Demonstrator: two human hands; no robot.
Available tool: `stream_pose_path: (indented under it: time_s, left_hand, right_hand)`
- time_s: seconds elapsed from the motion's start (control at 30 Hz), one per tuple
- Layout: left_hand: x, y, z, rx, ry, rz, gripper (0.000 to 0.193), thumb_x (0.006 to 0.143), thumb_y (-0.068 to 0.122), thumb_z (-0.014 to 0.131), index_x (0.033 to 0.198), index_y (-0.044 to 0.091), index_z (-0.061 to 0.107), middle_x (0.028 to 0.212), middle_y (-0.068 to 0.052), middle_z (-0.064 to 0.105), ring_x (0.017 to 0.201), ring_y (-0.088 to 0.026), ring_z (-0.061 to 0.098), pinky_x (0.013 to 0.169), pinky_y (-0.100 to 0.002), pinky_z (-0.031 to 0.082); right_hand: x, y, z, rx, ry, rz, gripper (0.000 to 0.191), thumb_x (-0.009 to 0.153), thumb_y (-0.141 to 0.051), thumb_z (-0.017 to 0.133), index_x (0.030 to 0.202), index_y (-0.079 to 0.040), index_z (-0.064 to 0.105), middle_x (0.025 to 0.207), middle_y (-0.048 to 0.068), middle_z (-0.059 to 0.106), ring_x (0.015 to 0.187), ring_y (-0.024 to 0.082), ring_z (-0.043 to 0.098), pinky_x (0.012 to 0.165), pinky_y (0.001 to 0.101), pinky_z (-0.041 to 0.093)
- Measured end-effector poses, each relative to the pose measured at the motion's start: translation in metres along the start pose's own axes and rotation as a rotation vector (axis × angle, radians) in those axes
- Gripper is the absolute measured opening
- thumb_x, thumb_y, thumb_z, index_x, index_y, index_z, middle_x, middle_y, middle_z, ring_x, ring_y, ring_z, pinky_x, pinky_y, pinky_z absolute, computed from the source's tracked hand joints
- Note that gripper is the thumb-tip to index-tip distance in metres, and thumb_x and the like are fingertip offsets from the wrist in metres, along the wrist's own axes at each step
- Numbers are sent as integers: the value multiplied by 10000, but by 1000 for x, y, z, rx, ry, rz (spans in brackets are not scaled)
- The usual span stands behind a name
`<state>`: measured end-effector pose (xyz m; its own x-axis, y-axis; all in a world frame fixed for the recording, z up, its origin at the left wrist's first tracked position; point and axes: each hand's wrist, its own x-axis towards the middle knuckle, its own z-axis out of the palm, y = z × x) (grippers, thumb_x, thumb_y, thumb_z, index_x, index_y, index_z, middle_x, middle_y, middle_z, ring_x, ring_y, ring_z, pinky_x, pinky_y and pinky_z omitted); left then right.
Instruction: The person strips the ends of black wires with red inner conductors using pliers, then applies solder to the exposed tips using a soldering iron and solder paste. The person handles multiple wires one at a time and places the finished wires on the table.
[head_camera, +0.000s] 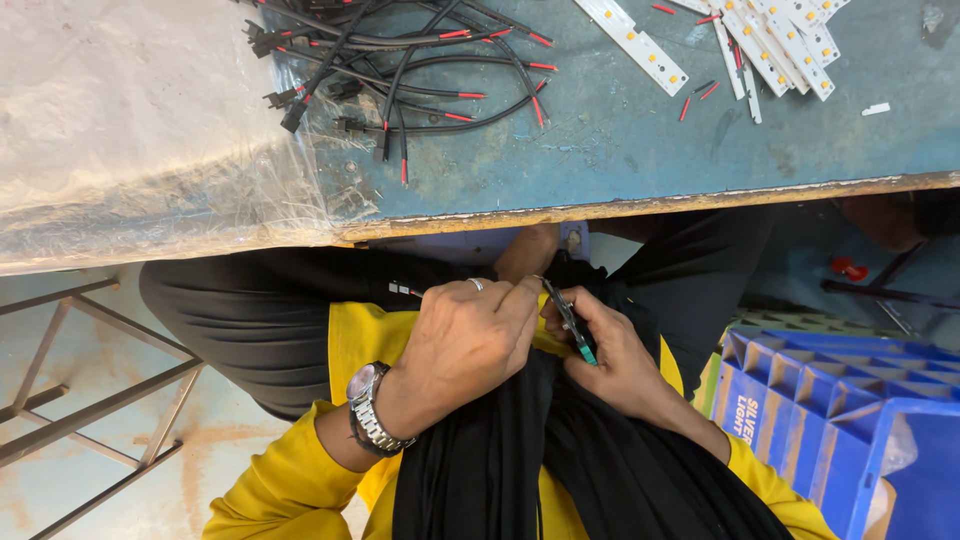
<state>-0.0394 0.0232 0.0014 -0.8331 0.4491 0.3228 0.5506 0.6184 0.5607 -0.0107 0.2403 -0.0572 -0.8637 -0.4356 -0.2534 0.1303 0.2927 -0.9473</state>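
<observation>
Because the blue workbench (640, 150) runs across the top of the frame, away from my lap, anything slipping would fall into loose black cloth (500, 450). My left hand (465, 340) pinches something hidden; my right hand (615, 360) grips the slim green-tipped tool (572, 322) at centre. Rubbery cables (420, 70) tangle upper left.
</observation>
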Motion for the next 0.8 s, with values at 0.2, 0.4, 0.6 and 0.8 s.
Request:
stream_pose_path:
  time_s: [0.2,0.4,0.6,0.8]
  left_hand:
    - [2,1,0,-35,34,-18,184,874,64,714,1026,-35,683,671,-84,629,599,-262,645,570,-378,512]
    - [2,3,-1,-50,72,-30,160,882,53,704,1015,-33,681,668,-110,638,589,-284,646,569,-388,520]
    - [6,5,-3,-79,94,-12,141,898,41,703,1017,-31,681,684,-121,650,607,-287,662,582,-384,533]
    - [3,9,-11,-222,111,128,186,921,18,719,1093,-32,669,898,-133,725,732,-268,710,674,-361,570]
  right_hand:
    - [1,-3,-1,-6,1,21,514,667,89,561,1167,-32,549,947,53,612,840,163,628,792,299,550]
    - [2,-1,-4,-18,27,-28,433,663,86,545,1077,-37,559,780,22,557,691,138,564,653,271,494]
    - [0,4,-3,1,82,-5,346,684,78,552,1007,-44,572,707,2,504,607,119,468,580,252,403]
    - [-24,27,-1,250,134,-134,494,632,43,604,1120,-31,606,967,21,554,862,105,499,796,239,430]
